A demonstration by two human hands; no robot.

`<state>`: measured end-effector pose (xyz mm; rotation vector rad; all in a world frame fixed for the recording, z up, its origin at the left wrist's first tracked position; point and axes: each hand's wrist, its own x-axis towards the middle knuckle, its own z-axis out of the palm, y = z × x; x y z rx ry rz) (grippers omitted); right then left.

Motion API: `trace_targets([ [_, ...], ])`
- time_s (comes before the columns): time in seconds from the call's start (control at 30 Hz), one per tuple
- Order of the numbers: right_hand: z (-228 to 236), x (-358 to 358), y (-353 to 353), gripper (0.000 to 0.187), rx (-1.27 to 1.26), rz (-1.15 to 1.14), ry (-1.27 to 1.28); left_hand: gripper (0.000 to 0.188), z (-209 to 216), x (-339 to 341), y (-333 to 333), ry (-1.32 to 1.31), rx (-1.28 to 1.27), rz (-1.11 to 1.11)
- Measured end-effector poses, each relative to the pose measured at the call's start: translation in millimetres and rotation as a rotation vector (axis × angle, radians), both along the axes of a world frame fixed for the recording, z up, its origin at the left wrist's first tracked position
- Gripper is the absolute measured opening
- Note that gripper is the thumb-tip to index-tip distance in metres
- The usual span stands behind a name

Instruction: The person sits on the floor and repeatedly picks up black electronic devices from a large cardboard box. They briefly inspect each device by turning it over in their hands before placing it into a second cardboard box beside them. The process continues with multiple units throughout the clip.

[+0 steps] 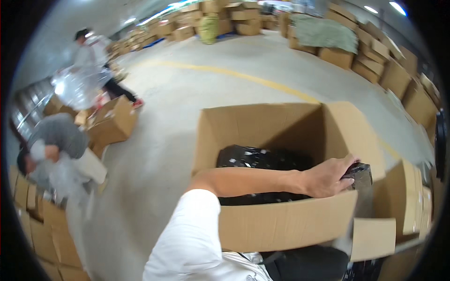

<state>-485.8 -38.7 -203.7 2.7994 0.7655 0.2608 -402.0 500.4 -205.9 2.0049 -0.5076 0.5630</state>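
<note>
A black glossy packet (pixel 358 172), wrapped in shiny plastic film, sits at the right edge of a large open cardboard box (pixel 281 220), right at the near right corner where the side wall meets the front wall. One hand (pixel 328 177) reaches across the box from the left, on a bare forearm coming out of a white sleeve (pixel 187 243), and its fingers are curled over the packet's top, gripping it. From the way the arm enters the picture it looks like the person's left hand, though this is a judgement. The other hand is not in view.

Inside the box lies a heap of black plastic-wrapped goods (pixel 255 159) with small white glints, filling the bottom towards the far left corner. The packet being held looks like one of the same kind.

The packet appears light, since one hand lifts it at arm's length with no sign of strain. The film looks smooth and probably slippery, and the wrapping likely gives under pressure, so a full pinch around the upper end, with fingers over one face and the thumb behind, seems the safest hold. Nothing suggests it is fragile.

The box stands on a grey concrete floor (pixel 187 93) with a yellow painted line. Other cardboard boxes (pixel 112 124) are stacked around, and two other people work at the far left, handling clear plastic bags (pixel 77 86).
</note>
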Motion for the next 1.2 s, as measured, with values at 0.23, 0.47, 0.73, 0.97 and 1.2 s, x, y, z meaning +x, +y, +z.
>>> trace_targets([
  [0.23,37.2,-2.5,-26.6,0.024,0.657,-0.655,0.233,0.056,-2.7,16.6,-115.9,-0.338,0.038,-0.342],
  [0.47,-40.7,-86.5,-32.9,0.025,1.736,-0.769,0.38,0.036,-17.6,-17.0,-273.6,-0.903,0.177,-0.967],
  [0.73,-73.9,-111.8,10.6,0.03,2.016,-0.833,0.617,0.053,-65.8,-32.5,-288.9,-0.812,0.21,-1.213],
  [0.97,-82.0,-140.4,66.0,0.073,2.455,-0.072,0.427,0.085,-69.4,-70.7,-271.5,0.24,-0.328,-1.267],
  [1.2,-151.0,-132.9,121.0,0.069,2.881,-0.936,-0.221,0.057,-86.9,-73.5,-296.1,0.285,0.043,-0.864],
])
